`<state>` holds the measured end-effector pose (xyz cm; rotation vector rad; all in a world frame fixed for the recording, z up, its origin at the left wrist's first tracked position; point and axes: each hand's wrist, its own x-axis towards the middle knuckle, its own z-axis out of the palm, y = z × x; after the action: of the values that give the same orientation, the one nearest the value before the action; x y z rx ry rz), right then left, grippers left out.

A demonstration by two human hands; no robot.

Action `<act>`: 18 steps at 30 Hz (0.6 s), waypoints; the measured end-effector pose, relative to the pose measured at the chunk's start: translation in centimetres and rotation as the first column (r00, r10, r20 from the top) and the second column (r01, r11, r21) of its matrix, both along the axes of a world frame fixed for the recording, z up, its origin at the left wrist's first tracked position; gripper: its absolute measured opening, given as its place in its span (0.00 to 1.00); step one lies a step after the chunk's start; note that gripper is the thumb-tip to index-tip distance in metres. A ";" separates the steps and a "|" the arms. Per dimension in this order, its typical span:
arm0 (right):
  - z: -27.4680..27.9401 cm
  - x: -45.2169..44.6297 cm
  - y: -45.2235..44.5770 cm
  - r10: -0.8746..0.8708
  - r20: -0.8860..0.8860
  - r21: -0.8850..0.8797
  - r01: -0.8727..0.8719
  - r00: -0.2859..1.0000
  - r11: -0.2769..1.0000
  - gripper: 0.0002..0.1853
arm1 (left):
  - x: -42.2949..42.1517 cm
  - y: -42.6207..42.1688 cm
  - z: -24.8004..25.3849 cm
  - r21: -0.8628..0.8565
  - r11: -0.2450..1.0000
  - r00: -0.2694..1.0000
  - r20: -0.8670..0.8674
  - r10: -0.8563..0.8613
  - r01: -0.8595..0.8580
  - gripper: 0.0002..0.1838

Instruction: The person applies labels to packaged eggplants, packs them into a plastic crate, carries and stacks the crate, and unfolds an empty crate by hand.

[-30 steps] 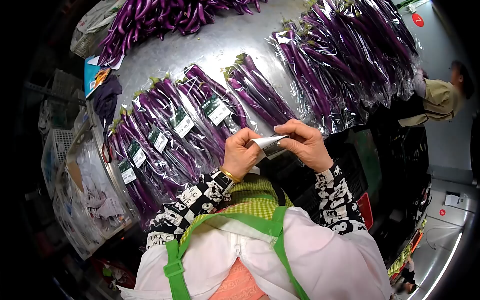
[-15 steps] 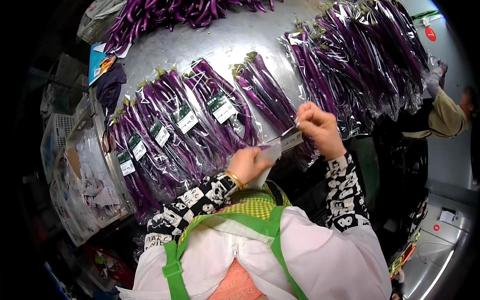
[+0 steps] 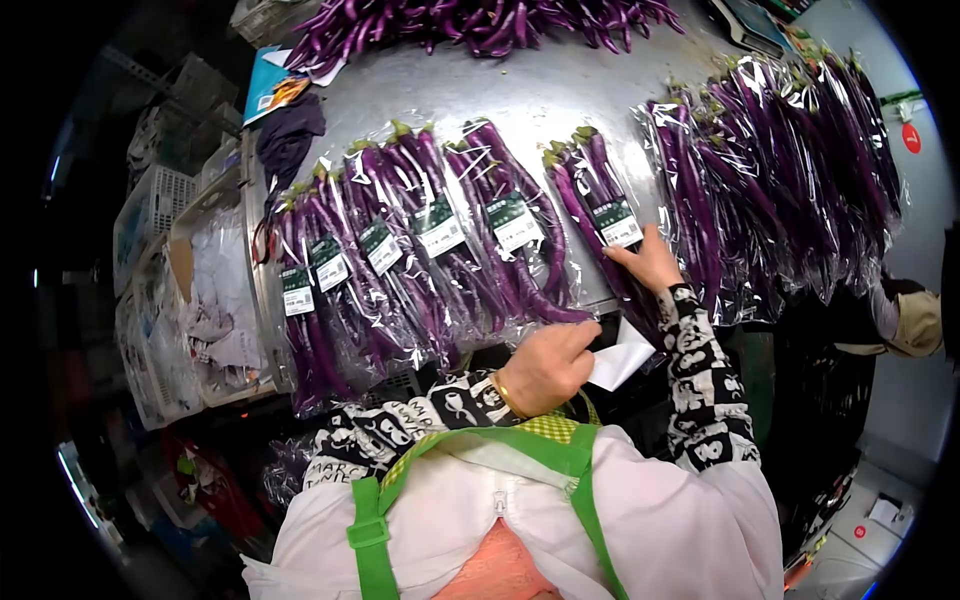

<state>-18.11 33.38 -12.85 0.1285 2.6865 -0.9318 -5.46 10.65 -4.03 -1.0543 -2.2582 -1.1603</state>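
Observation:
My left hand is closed on a white paper sheet near the table's front edge. My right hand lies on a bag of purple eggplants, its fingers at the lower edge of a green and white label on that bag. Its fingers are apart, the thumb pointing left. To the left lie several clear bags of eggplants with similar labels, the nearest one bearing a label. Right of my right hand is a pile of bagged eggplants with no labels that I can see.
Loose eggplants are heaped at the far side of the metal table. A dark cloth and a blue folder lie at the left corner. White crates stand at left. Another person's sleeve shows at right.
My right hand has carried the label forward onto the eggplant bag. My left hand, with the white paper, has drawn back slightly toward my body. The view has shifted, moving the table contents rightward.

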 end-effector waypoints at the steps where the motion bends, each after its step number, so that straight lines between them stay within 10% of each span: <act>1: -2.3 0.1 0.9 -0.047 0.043 -0.144 0.053 0.998 0.988 0.35 | 0.2 -0.3 -0.3 -0.002 0.997 0.997 0.031 -0.072 0.072 0.09; 11: 10.8 -4.7 -2.7 0.017 -0.037 -0.501 -0.034 0.999 0.865 0.16 | 2.6 0.4 -1.6 -0.144 0.947 0.952 -0.067 -0.300 0.288 0.12; 18: 13.1 -3.8 -13.9 0.159 0.263 -0.844 0.147 0.952 0.517 0.18 | 3.6 1.3 -3.0 -0.150 0.896 0.907 0.131 -0.400 0.417 0.10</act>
<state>-21.88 19.44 0.27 0.0346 1.6457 -1.9407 -1.87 11.99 -6.99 -1.6402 -2.3118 -1.2058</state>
